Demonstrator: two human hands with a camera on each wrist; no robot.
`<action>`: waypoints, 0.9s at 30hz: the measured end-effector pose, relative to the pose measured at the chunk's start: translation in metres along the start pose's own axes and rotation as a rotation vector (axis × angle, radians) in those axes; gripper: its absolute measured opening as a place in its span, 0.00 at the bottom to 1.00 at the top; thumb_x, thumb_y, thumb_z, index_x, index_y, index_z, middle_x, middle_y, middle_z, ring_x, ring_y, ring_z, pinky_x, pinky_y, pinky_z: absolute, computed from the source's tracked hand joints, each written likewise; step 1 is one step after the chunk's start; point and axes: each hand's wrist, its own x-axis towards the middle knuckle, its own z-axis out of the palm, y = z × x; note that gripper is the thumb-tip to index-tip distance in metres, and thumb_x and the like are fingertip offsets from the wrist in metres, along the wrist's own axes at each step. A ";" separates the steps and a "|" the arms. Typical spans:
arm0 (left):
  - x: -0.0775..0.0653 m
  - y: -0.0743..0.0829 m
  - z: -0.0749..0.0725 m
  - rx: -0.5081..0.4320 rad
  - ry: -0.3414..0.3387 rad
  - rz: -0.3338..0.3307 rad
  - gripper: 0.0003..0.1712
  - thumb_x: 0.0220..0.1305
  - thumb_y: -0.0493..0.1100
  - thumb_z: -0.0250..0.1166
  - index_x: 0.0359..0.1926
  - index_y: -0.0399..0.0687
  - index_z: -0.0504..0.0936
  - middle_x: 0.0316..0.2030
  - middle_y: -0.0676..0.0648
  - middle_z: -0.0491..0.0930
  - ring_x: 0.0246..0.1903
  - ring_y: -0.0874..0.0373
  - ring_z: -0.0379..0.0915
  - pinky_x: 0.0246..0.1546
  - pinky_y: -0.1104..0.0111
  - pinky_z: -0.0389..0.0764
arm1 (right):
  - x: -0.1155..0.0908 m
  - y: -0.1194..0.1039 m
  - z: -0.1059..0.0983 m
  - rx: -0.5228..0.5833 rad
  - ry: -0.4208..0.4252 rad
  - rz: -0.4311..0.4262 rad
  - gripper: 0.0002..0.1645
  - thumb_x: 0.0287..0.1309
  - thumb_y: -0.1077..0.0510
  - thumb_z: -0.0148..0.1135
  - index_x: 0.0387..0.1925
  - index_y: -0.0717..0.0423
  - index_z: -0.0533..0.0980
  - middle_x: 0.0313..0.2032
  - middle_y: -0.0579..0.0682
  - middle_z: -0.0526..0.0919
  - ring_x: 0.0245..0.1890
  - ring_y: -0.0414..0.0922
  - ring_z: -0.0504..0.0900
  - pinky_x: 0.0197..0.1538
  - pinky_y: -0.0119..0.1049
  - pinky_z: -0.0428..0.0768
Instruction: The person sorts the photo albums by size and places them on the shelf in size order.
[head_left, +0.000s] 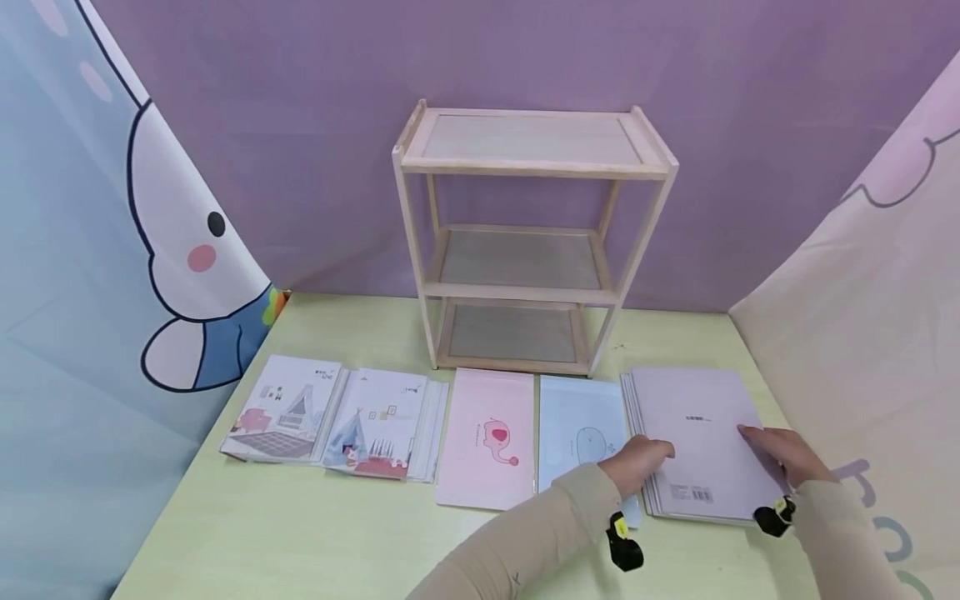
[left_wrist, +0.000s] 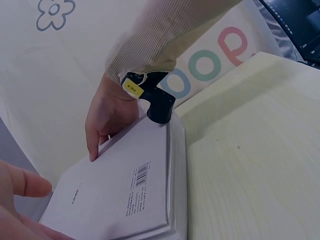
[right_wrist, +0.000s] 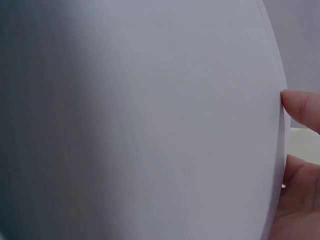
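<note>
A stack of notebooks with a plain pale-lilac back cover and barcode (head_left: 697, 442) lies at the right of the table. My right hand (head_left: 791, 457) pinches the right edge of the top notebook, thumb above and fingers below. In the right wrist view, the bowed pale cover (right_wrist: 190, 120) fills most of the frame, with the right thumb (right_wrist: 302, 107) at its edge. My left hand (head_left: 637, 462) is at the stack's left edge. In the left wrist view, its thumb (left_wrist: 32, 182) is extended beside the cover.
Left of the stack lie a blue notebook (head_left: 577, 408) with a whale and a pink notebook (head_left: 480, 458) with an elephant. Two fanned stacks of illustrated notebooks (head_left: 288, 408) (head_left: 378, 421) are farther left. A three-tier wooden shelf (head_left: 532, 169) stands behind. Printed cloth (head_left: 885, 292) borders the table.
</note>
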 end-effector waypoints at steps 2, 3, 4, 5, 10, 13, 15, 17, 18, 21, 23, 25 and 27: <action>0.001 0.000 0.000 -0.012 0.005 -0.001 0.20 0.56 0.38 0.59 0.49 0.30 0.73 0.48 0.38 0.74 0.49 0.46 0.71 0.59 0.53 0.66 | 0.002 0.002 -0.001 -0.024 0.012 -0.007 0.38 0.64 0.41 0.52 0.52 0.76 0.65 0.29 0.47 0.82 0.30 0.47 0.83 0.35 0.44 0.81; 0.001 0.000 0.000 -0.015 0.002 -0.003 0.20 0.56 0.38 0.59 0.49 0.31 0.73 0.48 0.38 0.74 0.49 0.46 0.71 0.59 0.53 0.66 | 0.003 0.002 -0.002 -0.036 0.012 -0.019 0.39 0.65 0.42 0.51 0.54 0.78 0.63 0.29 0.47 0.82 0.30 0.46 0.83 0.35 0.44 0.82; 0.001 0.000 0.000 -0.017 0.005 -0.003 0.20 0.56 0.38 0.59 0.49 0.30 0.73 0.48 0.38 0.74 0.49 0.46 0.71 0.59 0.53 0.66 | 0.004 0.003 -0.003 -0.048 0.012 -0.031 0.40 0.65 0.43 0.51 0.56 0.79 0.61 0.30 0.47 0.82 0.30 0.46 0.83 0.35 0.43 0.82; 0.001 0.000 0.000 -0.021 0.004 -0.004 0.20 0.56 0.38 0.59 0.49 0.30 0.73 0.48 0.38 0.74 0.49 0.45 0.71 0.59 0.52 0.66 | 0.005 0.004 -0.003 -0.058 0.010 -0.040 0.41 0.65 0.44 0.51 0.57 0.81 0.59 0.30 0.46 0.82 0.30 0.45 0.83 0.35 0.43 0.82; 0.001 0.001 -0.001 -0.009 0.010 -0.017 0.21 0.57 0.39 0.59 0.49 0.30 0.73 0.48 0.38 0.75 0.50 0.45 0.71 0.60 0.52 0.65 | 0.007 0.004 -0.004 -0.077 -0.006 -0.075 0.42 0.66 0.46 0.50 0.60 0.82 0.54 0.31 0.45 0.82 0.30 0.43 0.82 0.35 0.42 0.82; 0.001 0.002 -0.001 0.015 0.036 -0.035 0.23 0.56 0.41 0.59 0.51 0.30 0.73 0.49 0.39 0.74 0.52 0.45 0.70 0.61 0.52 0.64 | 0.006 0.003 -0.005 -0.078 -0.007 -0.080 0.42 0.66 0.46 0.51 0.60 0.82 0.54 0.31 0.44 0.82 0.31 0.42 0.82 0.35 0.41 0.81; 0.000 0.002 0.000 0.017 0.046 -0.039 0.23 0.55 0.41 0.59 0.50 0.31 0.73 0.48 0.39 0.75 0.52 0.44 0.70 0.62 0.51 0.63 | 0.006 0.003 -0.005 -0.070 -0.010 -0.082 0.42 0.66 0.46 0.51 0.60 0.82 0.54 0.31 0.44 0.82 0.31 0.42 0.82 0.35 0.41 0.81; 0.000 0.002 0.000 -0.003 0.040 -0.032 0.21 0.55 0.40 0.59 0.48 0.31 0.74 0.47 0.39 0.75 0.52 0.44 0.70 0.62 0.51 0.63 | 0.005 0.003 -0.005 -0.044 -0.008 -0.080 0.41 0.66 0.47 0.51 0.60 0.81 0.55 0.31 0.43 0.81 0.31 0.42 0.82 0.36 0.41 0.82; 0.000 0.001 -0.001 -0.012 0.038 -0.030 0.20 0.56 0.40 0.59 0.48 0.32 0.74 0.46 0.39 0.75 0.51 0.43 0.70 0.62 0.50 0.63 | 0.005 0.003 -0.005 -0.035 -0.009 -0.079 0.42 0.66 0.47 0.51 0.61 0.81 0.54 0.31 0.42 0.81 0.31 0.41 0.82 0.36 0.41 0.82; 0.000 0.000 0.000 -0.022 0.035 -0.028 0.18 0.56 0.40 0.59 0.46 0.33 0.75 0.46 0.40 0.75 0.50 0.44 0.71 0.61 0.50 0.63 | 0.004 0.005 -0.005 0.003 -0.021 -0.073 0.43 0.66 0.47 0.51 0.63 0.80 0.51 0.31 0.40 0.81 0.31 0.41 0.82 0.37 0.41 0.82; 0.000 -0.001 0.000 -0.016 0.039 -0.033 0.18 0.57 0.40 0.59 0.46 0.33 0.75 0.45 0.40 0.75 0.50 0.44 0.71 0.61 0.50 0.64 | 0.004 0.006 -0.005 0.019 -0.033 -0.069 0.44 0.67 0.47 0.51 0.63 0.80 0.48 0.31 0.39 0.80 0.32 0.40 0.81 0.37 0.41 0.81; 0.000 -0.002 0.001 -0.008 0.042 -0.035 0.17 0.57 0.40 0.59 0.45 0.34 0.75 0.44 0.41 0.75 0.49 0.45 0.71 0.61 0.50 0.64 | 0.004 0.008 -0.004 0.048 -0.048 -0.067 0.44 0.67 0.49 0.50 0.64 0.80 0.46 0.31 0.38 0.80 0.32 0.39 0.81 0.37 0.41 0.81; 0.001 -0.003 0.001 -0.004 0.045 -0.036 0.17 0.57 0.40 0.59 0.45 0.34 0.75 0.44 0.41 0.75 0.49 0.45 0.71 0.61 0.50 0.64 | 0.004 0.009 -0.004 0.077 -0.055 -0.062 0.43 0.67 0.49 0.51 0.64 0.80 0.46 0.31 0.38 0.80 0.32 0.39 0.81 0.38 0.41 0.81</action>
